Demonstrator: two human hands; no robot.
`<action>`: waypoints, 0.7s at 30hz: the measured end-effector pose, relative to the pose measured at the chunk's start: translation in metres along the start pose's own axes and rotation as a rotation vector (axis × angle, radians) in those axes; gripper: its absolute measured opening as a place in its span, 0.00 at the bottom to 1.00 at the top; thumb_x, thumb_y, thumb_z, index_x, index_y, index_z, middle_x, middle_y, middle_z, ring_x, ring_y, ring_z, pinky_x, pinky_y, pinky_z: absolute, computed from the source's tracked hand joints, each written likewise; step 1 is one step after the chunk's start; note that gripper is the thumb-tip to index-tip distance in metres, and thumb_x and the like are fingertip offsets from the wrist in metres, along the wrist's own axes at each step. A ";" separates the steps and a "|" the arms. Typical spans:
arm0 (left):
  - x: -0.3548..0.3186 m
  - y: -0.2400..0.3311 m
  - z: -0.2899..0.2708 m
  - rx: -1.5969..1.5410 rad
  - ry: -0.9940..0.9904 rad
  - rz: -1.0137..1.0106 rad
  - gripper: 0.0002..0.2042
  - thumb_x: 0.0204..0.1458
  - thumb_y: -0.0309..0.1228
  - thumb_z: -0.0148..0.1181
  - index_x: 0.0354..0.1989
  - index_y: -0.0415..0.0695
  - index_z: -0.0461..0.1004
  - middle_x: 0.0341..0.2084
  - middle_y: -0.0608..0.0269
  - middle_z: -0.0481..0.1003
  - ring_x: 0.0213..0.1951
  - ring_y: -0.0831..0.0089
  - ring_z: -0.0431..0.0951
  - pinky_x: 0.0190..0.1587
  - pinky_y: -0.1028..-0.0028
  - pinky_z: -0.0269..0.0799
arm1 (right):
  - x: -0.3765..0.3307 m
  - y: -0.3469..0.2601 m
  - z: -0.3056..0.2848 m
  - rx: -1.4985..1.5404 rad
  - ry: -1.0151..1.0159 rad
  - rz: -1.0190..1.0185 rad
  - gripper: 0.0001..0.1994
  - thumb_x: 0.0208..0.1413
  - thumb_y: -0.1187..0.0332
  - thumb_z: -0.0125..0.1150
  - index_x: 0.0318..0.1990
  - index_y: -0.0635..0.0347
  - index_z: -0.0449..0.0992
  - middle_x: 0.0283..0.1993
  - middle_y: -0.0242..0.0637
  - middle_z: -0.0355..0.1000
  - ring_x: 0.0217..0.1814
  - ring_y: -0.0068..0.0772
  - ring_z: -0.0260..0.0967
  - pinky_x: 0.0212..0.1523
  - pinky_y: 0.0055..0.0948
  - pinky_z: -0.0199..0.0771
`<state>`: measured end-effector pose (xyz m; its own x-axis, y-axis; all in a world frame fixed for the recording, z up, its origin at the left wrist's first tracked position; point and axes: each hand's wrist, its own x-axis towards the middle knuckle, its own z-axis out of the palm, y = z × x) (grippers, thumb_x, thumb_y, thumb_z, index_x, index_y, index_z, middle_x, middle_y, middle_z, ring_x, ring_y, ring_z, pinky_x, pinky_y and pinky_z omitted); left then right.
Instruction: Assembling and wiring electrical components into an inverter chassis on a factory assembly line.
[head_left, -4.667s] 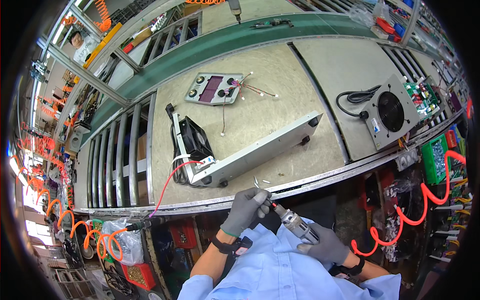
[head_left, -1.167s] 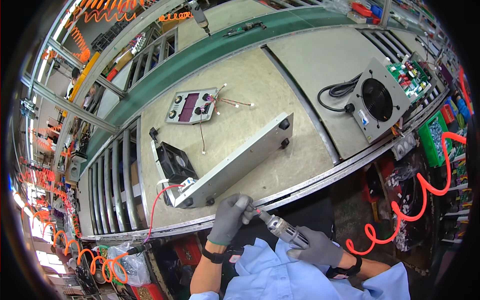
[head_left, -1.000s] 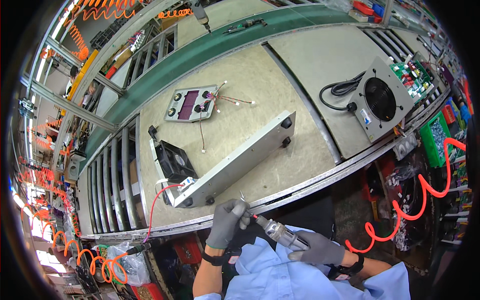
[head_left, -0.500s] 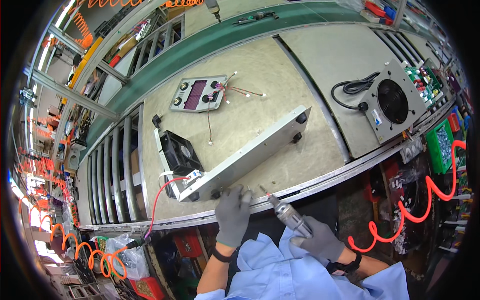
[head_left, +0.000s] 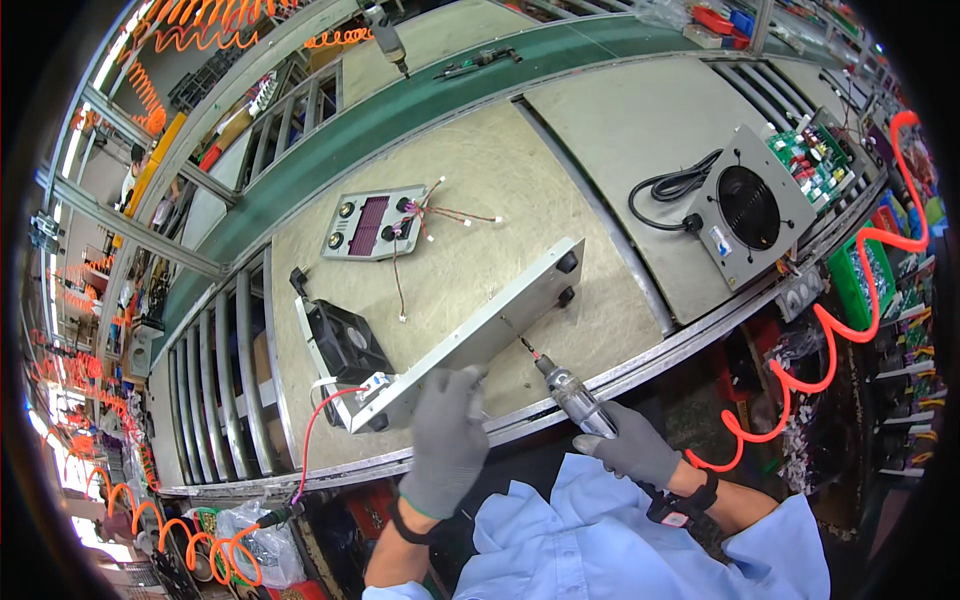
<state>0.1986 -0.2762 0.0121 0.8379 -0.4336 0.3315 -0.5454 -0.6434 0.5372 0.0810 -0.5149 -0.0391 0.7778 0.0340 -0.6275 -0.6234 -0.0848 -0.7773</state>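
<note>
A long grey metal chassis (head_left: pixel 470 335) lies on its side on the beige work mat, with a black fan (head_left: pixel 345 345) at its left end and black feet at its right end. My left hand (head_left: pixel 447 440), in a grey glove, presses against the chassis's near face. My right hand (head_left: pixel 630 445), also gloved, grips a powered screwdriver (head_left: pixel 570 390). Its bit tip touches the chassis's near face close to the middle.
A grey front panel (head_left: pixel 375 225) with knobs, a display and loose wires lies behind the chassis. A second fan unit (head_left: pixel 745 215) with a black cable and a green circuit board (head_left: pixel 815 160) sits right. An orange coiled hose (head_left: pixel 790 400) hangs at the bench edge. A green conveyor (head_left: pixel 420 100) runs behind.
Both hands rose from my lap to the chassis. My left hand let go of the screwdriver tip and now rests on the chassis; the bit reached its near face.
</note>
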 end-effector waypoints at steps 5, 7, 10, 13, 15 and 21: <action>0.059 -0.005 -0.023 0.169 0.207 0.145 0.05 0.62 0.23 0.60 0.45 0.41 0.74 0.34 0.47 0.76 0.35 0.46 0.80 0.35 0.58 0.74 | 0.002 -0.007 0.000 -0.011 -0.014 0.030 0.26 0.57 0.57 0.72 0.58 0.63 0.74 0.31 0.33 0.73 0.22 0.20 0.69 0.22 0.26 0.72; 0.069 -0.008 -0.015 0.027 0.067 0.040 0.04 0.63 0.24 0.60 0.43 0.41 0.73 0.30 0.46 0.76 0.33 0.45 0.81 0.33 0.58 0.74 | 0.000 -0.009 0.001 -0.009 -0.012 0.027 0.26 0.57 0.57 0.71 0.58 0.64 0.73 0.31 0.32 0.73 0.22 0.20 0.69 0.22 0.25 0.72; 0.069 -0.008 -0.010 -0.040 0.003 -0.024 0.05 0.66 0.28 0.58 0.42 0.39 0.72 0.28 0.45 0.77 0.30 0.47 0.82 0.33 0.62 0.74 | -0.003 -0.009 0.002 0.011 -0.015 0.026 0.26 0.57 0.57 0.71 0.58 0.63 0.73 0.32 0.32 0.73 0.23 0.20 0.69 0.23 0.26 0.72; 0.059 -0.005 -0.015 -0.078 -0.062 -0.044 0.05 0.66 0.28 0.58 0.42 0.39 0.73 0.27 0.46 0.77 0.30 0.51 0.82 0.33 0.63 0.74 | -0.009 0.000 0.003 0.037 -0.023 0.047 0.26 0.57 0.57 0.72 0.57 0.61 0.73 0.34 0.33 0.73 0.24 0.20 0.70 0.24 0.26 0.73; 0.052 -0.002 -0.025 -0.075 -0.151 -0.077 0.05 0.65 0.28 0.58 0.42 0.38 0.73 0.27 0.47 0.77 0.30 0.56 0.82 0.34 0.64 0.74 | -0.015 0.009 0.007 0.065 -0.015 0.048 0.26 0.56 0.56 0.72 0.57 0.60 0.74 0.35 0.33 0.73 0.26 0.20 0.70 0.25 0.27 0.73; 0.092 -0.008 -0.066 -0.287 -0.419 -0.169 0.07 0.63 0.29 0.61 0.44 0.40 0.79 0.32 0.66 0.80 0.34 0.77 0.78 0.40 0.73 0.75 | -0.019 0.034 0.017 0.075 0.017 -0.002 0.27 0.54 0.55 0.75 0.56 0.60 0.77 0.40 0.41 0.79 0.37 0.30 0.78 0.41 0.34 0.78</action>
<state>0.2820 -0.2691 0.0898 0.8019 -0.5914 -0.0851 -0.3267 -0.5532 0.7663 0.0434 -0.5020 -0.0547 0.7802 0.0169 -0.6253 -0.6252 -0.0095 -0.7804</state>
